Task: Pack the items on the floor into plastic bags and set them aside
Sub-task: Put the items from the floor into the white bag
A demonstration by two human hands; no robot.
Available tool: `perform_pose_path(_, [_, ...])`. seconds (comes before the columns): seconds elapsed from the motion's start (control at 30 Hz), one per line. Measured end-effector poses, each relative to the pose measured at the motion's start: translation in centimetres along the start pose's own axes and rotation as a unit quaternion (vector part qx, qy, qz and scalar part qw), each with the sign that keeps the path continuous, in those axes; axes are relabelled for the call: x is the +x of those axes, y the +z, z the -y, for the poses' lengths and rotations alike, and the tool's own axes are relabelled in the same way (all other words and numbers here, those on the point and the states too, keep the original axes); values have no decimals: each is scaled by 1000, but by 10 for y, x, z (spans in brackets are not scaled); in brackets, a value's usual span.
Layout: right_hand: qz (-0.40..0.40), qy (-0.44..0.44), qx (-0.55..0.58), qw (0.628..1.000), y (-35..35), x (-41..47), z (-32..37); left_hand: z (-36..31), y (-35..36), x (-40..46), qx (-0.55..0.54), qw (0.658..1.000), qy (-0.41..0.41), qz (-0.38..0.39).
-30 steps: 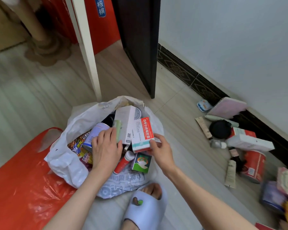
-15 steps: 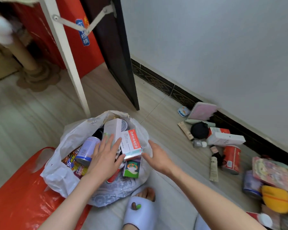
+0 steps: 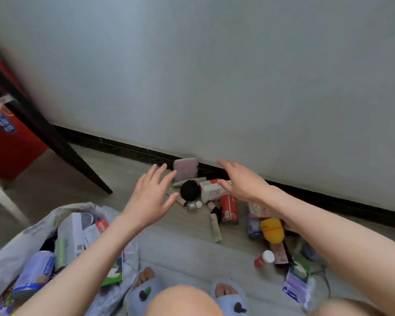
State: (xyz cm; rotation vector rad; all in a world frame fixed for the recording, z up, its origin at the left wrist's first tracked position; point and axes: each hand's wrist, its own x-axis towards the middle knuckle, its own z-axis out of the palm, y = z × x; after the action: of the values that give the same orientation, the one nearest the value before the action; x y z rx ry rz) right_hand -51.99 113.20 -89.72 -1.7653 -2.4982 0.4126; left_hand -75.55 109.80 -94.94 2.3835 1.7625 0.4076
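White plastic bag (image 3: 16, 254) at the left is now let go, and both empty, spread hands, left hand (image 3: 149, 197) and right hand (image 3: 242, 181), have moved toward the floor items (image 3: 214, 195) by the wall, so more packing follows.

left hand (image 3: 150, 197) spread flat, empty, raised over the floor (image 3: 173, 245) | right hand (image 3: 242, 181) spread, empty, beside it | between and just beyond the hands: pink notebook (image 3: 185, 169), black round thing (image 3: 190, 190), white box (image 3: 211, 190), red can (image 3: 229, 208) | white bag (image 3: 12, 254) of boxes below the left hand
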Motion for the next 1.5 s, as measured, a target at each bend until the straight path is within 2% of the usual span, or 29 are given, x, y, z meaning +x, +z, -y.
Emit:
perform_pose_path(0.17, [-26,97,28,995,3,-43,-74,-53,41,30,2,997,64,49])
perform_pose_path(0.27, [-18,159,57,985,32,-58,-119,-73,81,43,0,993,87,81])
perform_pose_path(0.43, [17,242,101,965,95,-71,-176,-81,157,61,-1,980,86,177])
perform_pose_path(0.57, [13,314,119,942,145,-72,-199,-84,211,74,-35,973,59,219])
perform_pose_path(0.67, [-25,360,142,922,174,-72,-203,-91,242,79,-81,978,-13,193])
perform_pose_path(0.83, [-60,393,202,895,206,-69,-207,-102,278,83,-116,969,-115,183])
perform_pose_path(0.97, [-52,412,224,882,215,-69,-204,-116,295,96,-174,944,-226,167])
perform_pose_path(1.17, [-75,406,214,885,210,-68,-209,-132,302,112,-49,971,-178,150])
perform_pose_path(1.37, [-99,386,228,888,203,-67,-201,-123,301,115,-109,954,-218,177])
perform_pose_path(1.5, [-103,384,237,886,204,-67,-196,-119,300,115,-85,957,-218,171])
